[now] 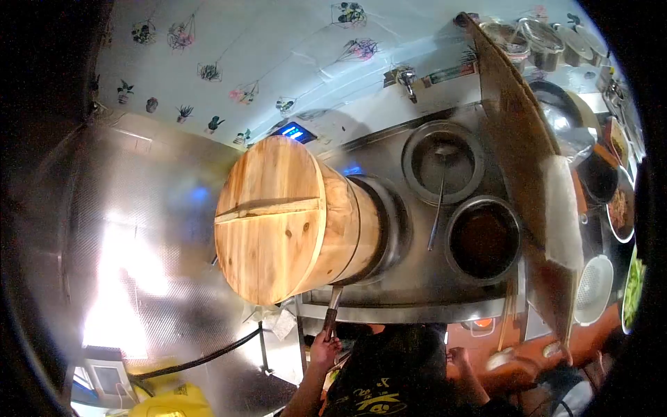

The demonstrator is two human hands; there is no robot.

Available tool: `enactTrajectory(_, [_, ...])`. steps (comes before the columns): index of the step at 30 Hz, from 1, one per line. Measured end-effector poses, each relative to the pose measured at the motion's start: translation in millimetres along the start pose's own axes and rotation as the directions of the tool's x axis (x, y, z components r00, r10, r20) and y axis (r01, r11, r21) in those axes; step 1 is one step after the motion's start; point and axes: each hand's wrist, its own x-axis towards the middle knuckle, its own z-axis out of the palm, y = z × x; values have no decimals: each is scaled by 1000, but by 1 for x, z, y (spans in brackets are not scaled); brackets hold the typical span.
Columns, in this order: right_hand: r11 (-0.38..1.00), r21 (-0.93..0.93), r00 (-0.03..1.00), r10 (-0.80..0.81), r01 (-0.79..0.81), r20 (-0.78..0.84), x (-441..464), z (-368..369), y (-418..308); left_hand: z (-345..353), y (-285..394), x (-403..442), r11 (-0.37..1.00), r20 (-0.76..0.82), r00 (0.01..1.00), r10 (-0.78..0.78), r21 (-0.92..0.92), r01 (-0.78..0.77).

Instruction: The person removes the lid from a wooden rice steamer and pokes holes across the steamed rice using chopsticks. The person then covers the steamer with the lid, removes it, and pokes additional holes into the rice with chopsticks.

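Observation:
A large round wooden steamer bucket (340,229) with a split wooden lid (267,257) sits over a dark wok (394,226) on the stove. My left hand (324,349) is closed around the brown-gripped wok handle (330,321), which sticks out toward my body. My right hand (458,357) hangs low beside my dark top, partly hidden, and its fingers are too small to read. To the right of the wok stand a metal pot (411,170) with a ladle (438,212) in it and a second pot (453,263) with dark contents.
A tall brown panel (507,132) rises right of the pots, with a white cloth (561,208) over its edge. Beyond it are a white colander (593,295), a dish of greens (633,288) and lidded tubs (542,42). A tap (408,87) projects behind the stove.

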Motion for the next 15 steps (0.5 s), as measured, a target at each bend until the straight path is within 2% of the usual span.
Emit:
enactTrajectory(1, [976,211,995,30,-49,94,22,-27,19,0,0,0,1000,-3,1000,-1,-7,1])
enactTrajectory(3, [789,566,956,88,-238,280,53,-64,47,5,1,-4,1000,-2,1000,25,7,-25])
enactTrajectory(6, [691,652,903,2,-313,431,40,-66,58,13,3,-4,1000,-127,992,-1,11,3])
enactTrajectory(9, [613,678,891,97,-405,444,50,-71,61,9,1,2,1000,-109,994,-7,2,7])
enactTrajectory(10, [632,678,907,99,-376,410,55,-71,64,9,1,3,1000,-111,994,-11,2,11])
enactTrajectory(11, [741,625,956,77,-245,284,58,-73,64,9,1,4,1000,-113,993,-15,1,15])
enactTrajectory(12, [857,504,989,39,-106,142,61,-77,64,8,0,4,1000,-115,993,-19,0,19])
enactTrajectory(13, [916,400,999,9,-24,40,61,-74,61,9,-1,4,1000,-126,992,-11,0,12])
enactTrajectory(15, [963,259,995,-55,75,-82,62,-67,55,10,-2,3,1000,-149,989,4,3,-3])
